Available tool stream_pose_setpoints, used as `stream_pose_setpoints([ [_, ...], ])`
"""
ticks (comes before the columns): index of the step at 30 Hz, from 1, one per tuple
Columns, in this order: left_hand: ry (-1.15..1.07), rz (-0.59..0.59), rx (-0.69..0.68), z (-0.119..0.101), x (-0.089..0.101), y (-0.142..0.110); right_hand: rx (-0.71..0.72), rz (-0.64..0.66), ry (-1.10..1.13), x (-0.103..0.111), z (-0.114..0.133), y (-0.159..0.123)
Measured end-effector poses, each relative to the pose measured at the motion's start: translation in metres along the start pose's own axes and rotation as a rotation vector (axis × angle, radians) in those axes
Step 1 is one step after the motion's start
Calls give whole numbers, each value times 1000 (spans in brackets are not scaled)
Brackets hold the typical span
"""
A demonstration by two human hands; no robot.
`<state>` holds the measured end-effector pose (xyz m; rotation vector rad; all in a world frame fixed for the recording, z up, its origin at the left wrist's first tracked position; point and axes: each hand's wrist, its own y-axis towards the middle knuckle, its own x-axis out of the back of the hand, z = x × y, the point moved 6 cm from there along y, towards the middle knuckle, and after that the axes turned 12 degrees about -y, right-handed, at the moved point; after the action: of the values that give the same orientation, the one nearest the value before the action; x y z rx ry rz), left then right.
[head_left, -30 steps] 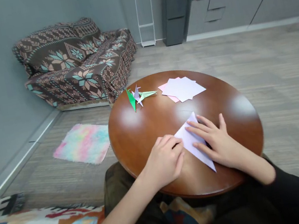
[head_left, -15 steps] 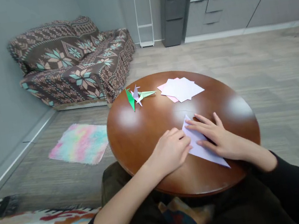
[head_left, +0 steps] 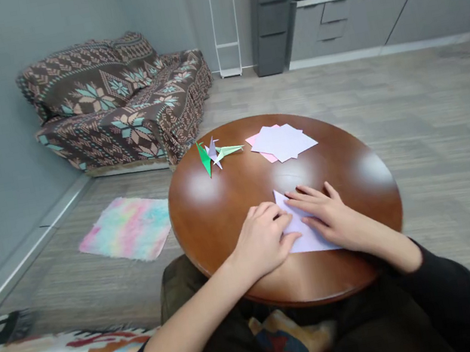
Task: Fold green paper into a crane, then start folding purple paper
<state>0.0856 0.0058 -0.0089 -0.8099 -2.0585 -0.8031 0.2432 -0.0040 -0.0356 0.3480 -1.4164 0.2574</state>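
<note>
A pale lilac folded paper triangle (head_left: 303, 238) lies on the round brown table (head_left: 229, 195) near its front edge. My left hand (head_left: 264, 240) rests on the paper's left side with the fingers curled and the fingertips pressing on it. My right hand (head_left: 328, 217) lies flat over its right part, fingers stretched out and pointing left. Both hands hide much of the sheet.
At the table's back lie a stack of pink and lilac paper squares (head_left: 282, 142) and folded paper cranes in green and lilac (head_left: 213, 154). A patterned sofa (head_left: 112, 100) stands at the back left, a pastel rug (head_left: 128, 228) on the floor, grey cabinets (head_left: 371, 18) behind.
The paper triangle has turned under my hands; its long point, which stuck out toward the lower right, now lies under my right hand. Both hands stay on it.
</note>
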Motion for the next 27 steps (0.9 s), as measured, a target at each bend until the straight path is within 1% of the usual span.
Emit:
stream_pose_setpoints([
  [2,1,-42,30,3,2,-3,18,-10,-23,0,5,0],
  [5,34,-95,90,7,5,-6,4,-36,-52,0,10,0],
  [8,64,-95,106,6,5,-6,-14,-62,-86,-1,13,0],
  [13,88,-109,134,8,5,-3,2,-87,-181,-1,19,4],
  [19,118,-151,200,15,6,-2,38,-87,-192,-4,23,9],
  [23,114,-157,216,20,6,-3,26,-124,-191,1,27,8],
  [27,72,-162,234,26,7,-2,34,-119,-206,5,32,7],
])
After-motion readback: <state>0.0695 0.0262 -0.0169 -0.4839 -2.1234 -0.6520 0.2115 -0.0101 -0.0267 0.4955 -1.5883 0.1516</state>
